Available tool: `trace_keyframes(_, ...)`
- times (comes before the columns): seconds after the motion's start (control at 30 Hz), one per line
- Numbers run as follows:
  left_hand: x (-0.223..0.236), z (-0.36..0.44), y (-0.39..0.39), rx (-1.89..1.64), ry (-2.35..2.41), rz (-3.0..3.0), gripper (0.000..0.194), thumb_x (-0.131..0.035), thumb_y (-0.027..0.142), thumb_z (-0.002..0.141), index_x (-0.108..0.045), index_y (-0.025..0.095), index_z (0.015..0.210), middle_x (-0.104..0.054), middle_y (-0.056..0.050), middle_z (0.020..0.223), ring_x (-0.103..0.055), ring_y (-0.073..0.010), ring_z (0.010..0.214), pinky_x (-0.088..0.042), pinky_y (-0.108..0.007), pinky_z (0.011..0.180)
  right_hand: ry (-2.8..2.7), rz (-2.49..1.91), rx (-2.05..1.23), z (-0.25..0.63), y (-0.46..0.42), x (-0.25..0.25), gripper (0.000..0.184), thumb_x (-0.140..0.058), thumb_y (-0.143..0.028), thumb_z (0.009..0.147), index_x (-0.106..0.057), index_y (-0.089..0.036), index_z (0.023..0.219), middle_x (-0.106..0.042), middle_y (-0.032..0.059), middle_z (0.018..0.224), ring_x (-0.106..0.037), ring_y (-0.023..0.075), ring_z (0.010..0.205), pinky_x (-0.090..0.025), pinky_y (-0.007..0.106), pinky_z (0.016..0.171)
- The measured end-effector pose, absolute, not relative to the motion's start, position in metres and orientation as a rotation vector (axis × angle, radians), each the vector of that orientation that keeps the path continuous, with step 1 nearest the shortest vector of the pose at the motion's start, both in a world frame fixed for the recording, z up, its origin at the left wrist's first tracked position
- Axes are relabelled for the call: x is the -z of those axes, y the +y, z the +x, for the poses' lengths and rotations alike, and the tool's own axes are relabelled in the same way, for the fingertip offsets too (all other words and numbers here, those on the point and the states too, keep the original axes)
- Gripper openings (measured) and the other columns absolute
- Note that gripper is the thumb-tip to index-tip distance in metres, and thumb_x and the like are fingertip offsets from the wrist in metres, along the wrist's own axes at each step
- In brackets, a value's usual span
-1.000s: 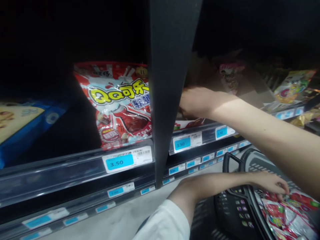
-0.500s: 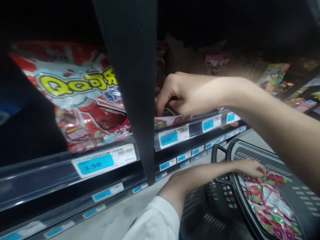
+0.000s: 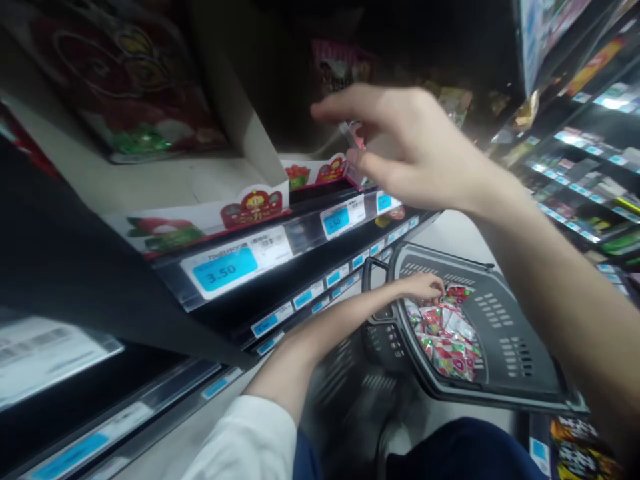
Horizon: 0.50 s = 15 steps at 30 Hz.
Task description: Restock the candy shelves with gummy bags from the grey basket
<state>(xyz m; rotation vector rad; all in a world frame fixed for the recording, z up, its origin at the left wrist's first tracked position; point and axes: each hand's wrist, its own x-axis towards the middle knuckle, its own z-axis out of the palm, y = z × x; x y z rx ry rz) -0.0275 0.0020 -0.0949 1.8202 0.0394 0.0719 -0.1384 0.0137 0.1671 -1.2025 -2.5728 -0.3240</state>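
Note:
My right hand (image 3: 400,143) is at the shelf with index finger and thumb apart, nothing between them. It is in front of a pink-topped packet (image 3: 337,63) in the dark recess and above a low printed display box edge (image 3: 313,172). Over on the floor side, my left hand (image 3: 424,287) is inside the grey shopping basket (image 3: 530,313), its fingers loosely bent above red and white candy packets (image 3: 447,333). I see no packet lifted in it. A dark red bag (image 3: 150,87) stands in the nearer display box (image 3: 185,180).
A dark shelf upright (image 3: 115,267) stands at the left. Blue price labels (image 3: 225,268) line the shelf edges, with lower shelves beneath. More stocked shelves (image 3: 595,160) are at the right. Dark packets (image 3: 580,447) lie at the lower right, beyond my knee (image 3: 465,450).
The view has shifted right past the upright. My right hand has come out of the nearer box, its curled fingers now spread. My left hand stays in the basket.

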Motion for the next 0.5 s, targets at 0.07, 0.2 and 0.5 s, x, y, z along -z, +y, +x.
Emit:
trace_keyframes(0.07,0.096,-0.024,0.001,-0.065,0.047,1.828,0.026,-0.047,0.014,0.087,-0.064,0.011,0.106,-0.070,-0.004,0.082,-0.067,-0.0117,0.068,-0.056,-0.023,0.068,-2.685,-1.161,0.415,-0.131,0.024,-0.158,0.051,-0.045,-0.003,0.086,-0.055,-0.007,0.136,-0.066,0.0060,0.132,-0.061,0.0206,0.124,-0.048,0.034,0.108)
trace_keyframes(0.2,0.096,-0.024,0.004,-0.051,0.060,1.858,0.021,-0.050,0.014,0.085,-0.066,0.013,0.099,-0.070,-0.002,0.078,-0.066,-0.0118,0.068,-0.056,-0.023,0.069,-2.674,-1.078,0.403,-0.130,0.023,-0.147,0.045,-0.045,-0.001,0.089,-0.060,-0.014,0.129,-0.072,0.0028,0.115,-0.069,0.0211,0.106,-0.057,0.034,0.095)
trace_keyframes(0.5,0.095,-0.029,0.002,-0.052,0.074,1.799,0.027,-0.046,0.011,0.084,-0.063,0.012,0.106,-0.069,-0.004,0.080,-0.065,-0.0121,0.068,-0.054,-0.023,0.066,-2.318,-1.098,0.287,-0.075,-0.021,-0.133,0.032,-0.047,-0.027,0.104,-0.055,-0.028,0.135,-0.057,-0.0034,0.138,-0.057,0.0193,0.127,-0.047,0.037,0.107)
